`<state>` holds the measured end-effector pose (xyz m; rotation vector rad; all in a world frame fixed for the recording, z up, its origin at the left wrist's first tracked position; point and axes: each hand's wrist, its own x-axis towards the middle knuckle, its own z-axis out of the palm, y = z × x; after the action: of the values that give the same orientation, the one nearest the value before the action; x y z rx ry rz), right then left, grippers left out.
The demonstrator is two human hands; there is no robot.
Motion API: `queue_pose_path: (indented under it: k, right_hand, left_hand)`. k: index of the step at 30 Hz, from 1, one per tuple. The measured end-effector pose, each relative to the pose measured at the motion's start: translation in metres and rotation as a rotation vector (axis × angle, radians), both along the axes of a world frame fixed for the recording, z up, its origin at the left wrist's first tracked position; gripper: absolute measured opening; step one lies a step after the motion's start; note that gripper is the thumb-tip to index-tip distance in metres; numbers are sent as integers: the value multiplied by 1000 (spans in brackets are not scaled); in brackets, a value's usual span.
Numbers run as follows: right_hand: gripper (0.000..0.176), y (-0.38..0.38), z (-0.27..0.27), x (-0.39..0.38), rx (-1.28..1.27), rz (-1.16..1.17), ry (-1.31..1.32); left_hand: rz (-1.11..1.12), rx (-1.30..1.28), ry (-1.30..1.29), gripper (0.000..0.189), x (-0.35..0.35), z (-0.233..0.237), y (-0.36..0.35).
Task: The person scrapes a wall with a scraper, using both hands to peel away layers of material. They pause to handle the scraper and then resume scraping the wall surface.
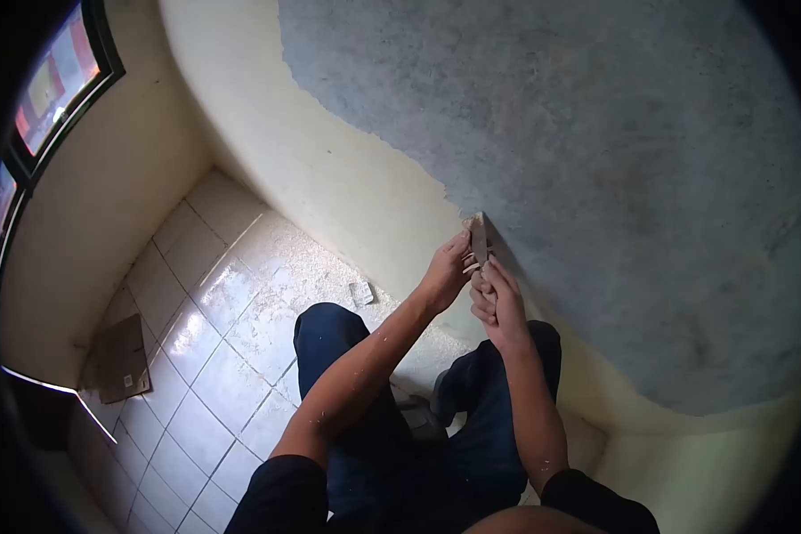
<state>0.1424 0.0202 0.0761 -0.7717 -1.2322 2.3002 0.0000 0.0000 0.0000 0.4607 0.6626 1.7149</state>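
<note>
A putty knife (480, 242) with a flat metal blade points up at the wall (392, 182), its tip by the edge where pale paint meets bare grey plaster (578, 133). My right hand (500, 301) is closed around its handle, which the fingers mostly hide. My left hand (448, 274) is at the left side of the blade, thumb and fingertips pinched against it. A light crust shows near the blade's tip. Both hands are close together, just in front of the wall.
Pale paint flakes (298, 262) litter the tiled floor (209, 347) along the wall's foot. A small greyish piece (361, 293) lies among them. Flat brown cardboard (123, 359) rests at the left, below a dark-framed window (58, 89). My bent knees (329, 329) are under my arms.
</note>
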Motion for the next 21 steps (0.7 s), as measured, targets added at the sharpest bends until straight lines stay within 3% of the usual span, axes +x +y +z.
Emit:
queue_pose_path:
  k: [2,3,12,21]
  right_hand:
    - [44,-6,3,6,57,-78,-33]
    - [43,-2,-8,-25,126,-81,-9]
    - [45,-17,-22,-35,326,-199,-77]
    - [45,-29,-21,-41,360,-263,-120]
  left_hand:
    - [-15,5,-49,61,11,-1,1]
    - [-46,34,-50,61,-19,-3,6]
    - [-47,34,-354,49,-2,7,7]
    - [-24,7,-321,44,0,8,6]
